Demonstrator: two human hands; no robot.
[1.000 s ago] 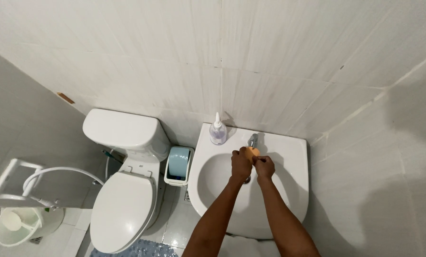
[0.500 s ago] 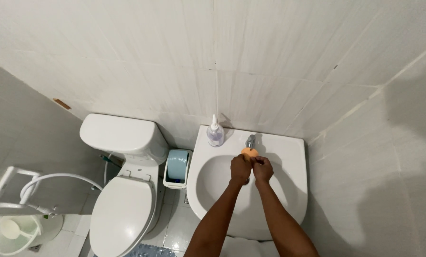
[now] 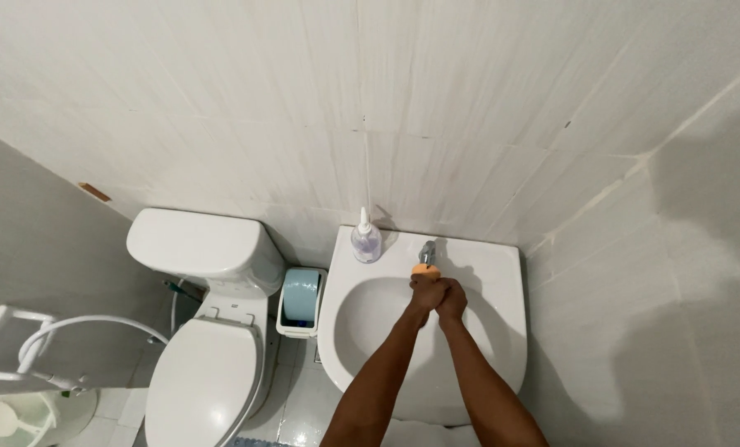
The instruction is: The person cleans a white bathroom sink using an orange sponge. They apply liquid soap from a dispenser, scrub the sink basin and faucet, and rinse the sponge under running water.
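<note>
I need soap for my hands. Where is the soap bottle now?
In the head view, the soap bottle stands on the sink's back rim, left of the tap, against the wall.

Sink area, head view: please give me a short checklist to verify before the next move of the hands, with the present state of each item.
1. Both hands over the basin: ok; left hand and right hand are pressed together above the white sink.
2. Hands below the faucet: ok.
3. Water running: cannot tell.
4. Soap dispenser upright on the sink rim: ok.
5. Orange piece at the faucet tip free of the hands: cannot tell.
</note>
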